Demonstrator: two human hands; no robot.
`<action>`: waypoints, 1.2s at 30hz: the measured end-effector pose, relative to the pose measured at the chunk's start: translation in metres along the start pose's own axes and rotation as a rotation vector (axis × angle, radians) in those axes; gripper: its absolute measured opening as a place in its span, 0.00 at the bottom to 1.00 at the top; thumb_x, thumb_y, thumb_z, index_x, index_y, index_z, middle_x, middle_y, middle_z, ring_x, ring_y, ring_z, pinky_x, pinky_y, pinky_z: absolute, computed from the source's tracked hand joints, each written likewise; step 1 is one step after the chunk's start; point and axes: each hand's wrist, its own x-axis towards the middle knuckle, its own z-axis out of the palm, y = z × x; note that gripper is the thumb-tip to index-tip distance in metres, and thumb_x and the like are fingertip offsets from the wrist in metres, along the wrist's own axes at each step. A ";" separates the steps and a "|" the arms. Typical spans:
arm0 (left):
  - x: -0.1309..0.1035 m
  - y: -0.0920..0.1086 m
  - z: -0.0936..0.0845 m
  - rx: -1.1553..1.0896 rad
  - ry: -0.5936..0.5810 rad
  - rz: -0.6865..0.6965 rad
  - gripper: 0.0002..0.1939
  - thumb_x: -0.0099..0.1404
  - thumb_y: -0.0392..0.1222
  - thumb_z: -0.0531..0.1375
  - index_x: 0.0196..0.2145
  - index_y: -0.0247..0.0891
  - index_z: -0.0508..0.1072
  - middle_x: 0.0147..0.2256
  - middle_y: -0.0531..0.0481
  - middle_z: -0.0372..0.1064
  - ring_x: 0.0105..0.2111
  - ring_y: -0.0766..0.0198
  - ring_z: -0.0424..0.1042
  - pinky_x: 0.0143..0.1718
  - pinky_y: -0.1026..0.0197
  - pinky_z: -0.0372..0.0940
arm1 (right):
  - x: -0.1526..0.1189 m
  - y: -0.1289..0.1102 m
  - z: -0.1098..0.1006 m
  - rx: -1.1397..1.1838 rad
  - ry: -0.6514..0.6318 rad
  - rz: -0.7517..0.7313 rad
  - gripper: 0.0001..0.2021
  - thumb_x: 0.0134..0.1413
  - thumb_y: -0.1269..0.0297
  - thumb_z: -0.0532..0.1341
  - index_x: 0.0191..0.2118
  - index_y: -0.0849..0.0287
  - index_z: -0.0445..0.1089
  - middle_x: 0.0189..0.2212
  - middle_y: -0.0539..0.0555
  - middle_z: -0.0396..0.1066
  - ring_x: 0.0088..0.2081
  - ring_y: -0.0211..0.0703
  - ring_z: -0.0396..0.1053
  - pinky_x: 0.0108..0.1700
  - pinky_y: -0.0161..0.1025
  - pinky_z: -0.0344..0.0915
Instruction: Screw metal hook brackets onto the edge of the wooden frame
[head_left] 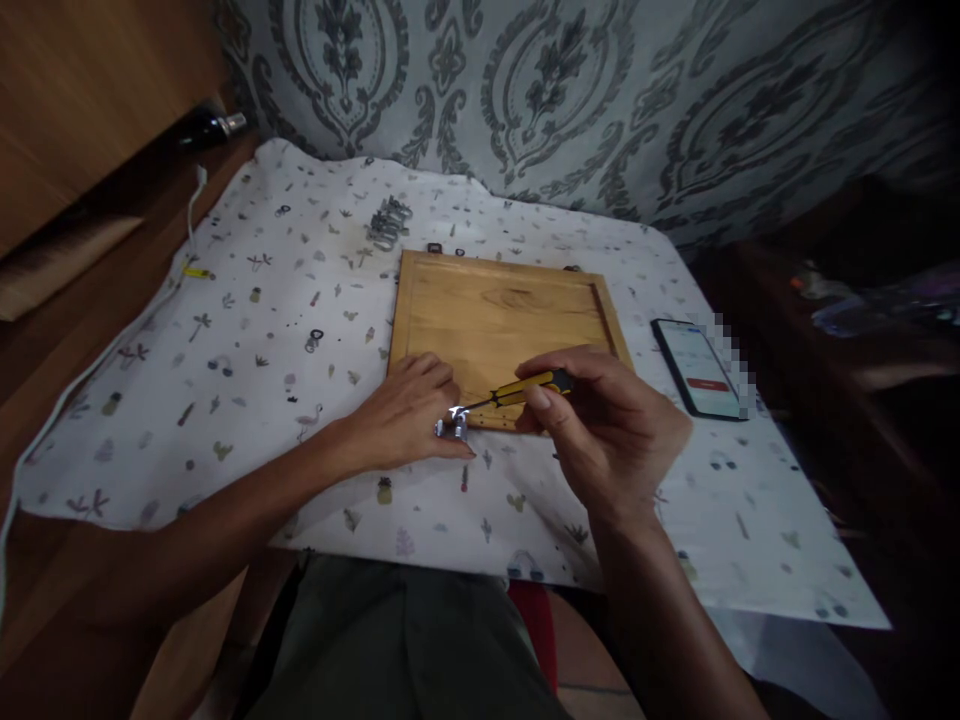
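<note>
My right grip (pixel 619 430) pinches the screwdriver (pixel 517 391), which points left and slightly near, at the metal fitting (pixel 459 430) my left grip (pixel 405 412) holds.

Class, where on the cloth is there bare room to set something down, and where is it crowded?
Free cloth lies left of the board, beyond the left forearm, though dark marks there may be parts; and near right, between phone and right forearm. Crowded: the board's near edge, where left hand, right hand, screwdriver and metal piece gather.
</note>
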 end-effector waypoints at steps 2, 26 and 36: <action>0.001 0.001 -0.001 0.008 -0.012 -0.012 0.24 0.63 0.60 0.72 0.39 0.35 0.76 0.41 0.45 0.70 0.45 0.51 0.65 0.47 0.53 0.61 | 0.002 -0.002 -0.002 0.008 -0.042 -0.002 0.05 0.63 0.67 0.69 0.44 0.52 0.80 0.35 0.47 0.79 0.22 0.30 0.71 0.25 0.31 0.70; 0.001 0.001 0.000 0.015 0.000 0.002 0.24 0.62 0.60 0.72 0.39 0.35 0.75 0.40 0.45 0.70 0.44 0.52 0.65 0.46 0.54 0.61 | 0.004 0.000 -0.002 0.051 -0.026 0.082 0.05 0.64 0.59 0.69 0.42 0.53 0.80 0.36 0.48 0.78 0.21 0.31 0.72 0.24 0.32 0.71; 0.001 0.002 -0.001 -0.002 -0.019 -0.010 0.23 0.63 0.60 0.72 0.38 0.35 0.75 0.41 0.45 0.70 0.45 0.51 0.65 0.47 0.52 0.62 | 0.004 -0.001 0.003 0.025 0.015 0.071 0.04 0.61 0.63 0.71 0.38 0.55 0.78 0.31 0.47 0.76 0.20 0.31 0.71 0.23 0.31 0.68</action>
